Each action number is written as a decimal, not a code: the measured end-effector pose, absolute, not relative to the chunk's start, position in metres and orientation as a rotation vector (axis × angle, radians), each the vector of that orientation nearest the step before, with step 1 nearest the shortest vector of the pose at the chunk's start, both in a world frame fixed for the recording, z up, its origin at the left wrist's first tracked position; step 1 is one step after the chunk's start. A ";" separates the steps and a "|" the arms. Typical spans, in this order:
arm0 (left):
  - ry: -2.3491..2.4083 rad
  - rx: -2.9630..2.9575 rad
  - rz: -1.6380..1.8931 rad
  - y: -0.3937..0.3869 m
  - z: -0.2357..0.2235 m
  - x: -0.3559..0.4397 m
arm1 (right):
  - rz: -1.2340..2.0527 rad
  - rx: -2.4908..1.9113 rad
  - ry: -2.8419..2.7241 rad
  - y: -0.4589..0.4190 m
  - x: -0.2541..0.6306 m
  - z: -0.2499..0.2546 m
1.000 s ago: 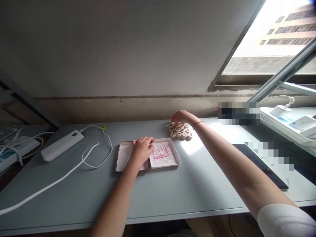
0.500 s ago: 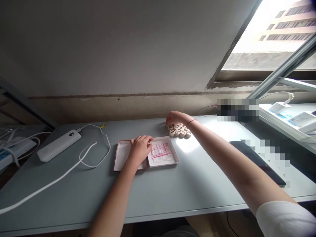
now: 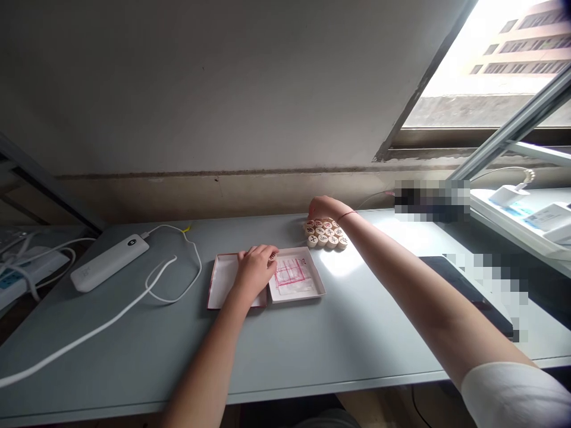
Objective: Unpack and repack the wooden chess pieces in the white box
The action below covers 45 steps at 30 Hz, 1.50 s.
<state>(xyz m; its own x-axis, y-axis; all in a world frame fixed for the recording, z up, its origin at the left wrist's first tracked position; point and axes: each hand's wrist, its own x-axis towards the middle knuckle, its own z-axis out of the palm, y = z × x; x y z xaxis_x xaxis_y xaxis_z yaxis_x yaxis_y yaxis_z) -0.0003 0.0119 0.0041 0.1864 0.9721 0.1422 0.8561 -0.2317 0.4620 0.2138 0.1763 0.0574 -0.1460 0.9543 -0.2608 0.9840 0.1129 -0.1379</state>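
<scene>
My left hand (image 3: 255, 272) rests over the gap between a white box half with a dark red rim (image 3: 224, 297) and a shallow white box half (image 3: 303, 289). That second half holds a clear bag with a red-lined paper board (image 3: 289, 274). A small disc, probably a chess piece (image 3: 272, 257), sits at my left fingertips. My right hand (image 3: 325, 208) curls over the far side of a tight cluster of round wooden Chinese chess pieces (image 3: 325, 233). Whether it holds one is hidden.
The grey-blue table (image 3: 343, 345) has a white power bank (image 3: 109, 263) and white cables (image 3: 172, 279) at left. A dark tablet (image 3: 464, 291) lies at right, below a white shelf (image 3: 508, 214). A power strip (image 3: 27, 270) sits beyond the table's left end.
My right hand went left along the far side of the chess pieces, then came back right over them. My left hand has stayed on the box.
</scene>
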 end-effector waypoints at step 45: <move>1.734 2.296 0.392 0.016 0.011 0.014 | -0.390 2.447 2.566 0.130 0.260 0.053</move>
